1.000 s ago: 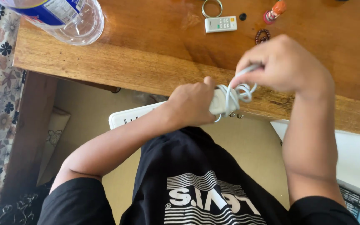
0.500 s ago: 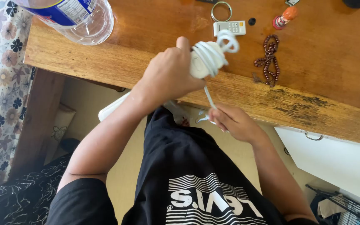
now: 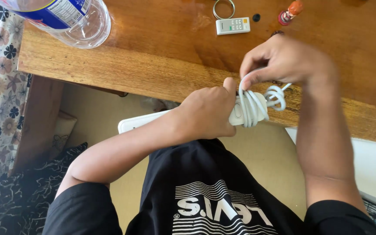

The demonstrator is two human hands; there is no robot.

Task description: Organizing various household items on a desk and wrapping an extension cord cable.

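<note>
Our left hand (image 3: 207, 114) grips the white power strip (image 3: 240, 114); our right hand (image 3: 286, 58) pinches its white cable (image 3: 257, 102). The loose coils may slip off, and the cable end seems hidden.

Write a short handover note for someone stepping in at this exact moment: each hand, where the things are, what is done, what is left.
Left hand: grips the white power strip at the wooden desk's edge.
Right hand: pinches the white cord, leading a loop over the strip's end.
Done: several turns lie around the strip.
Left: a small coil hangs loose beside it, unwrapped; how much cord remains is hidden.
On the desk: small remote, plastic bottle.
</note>
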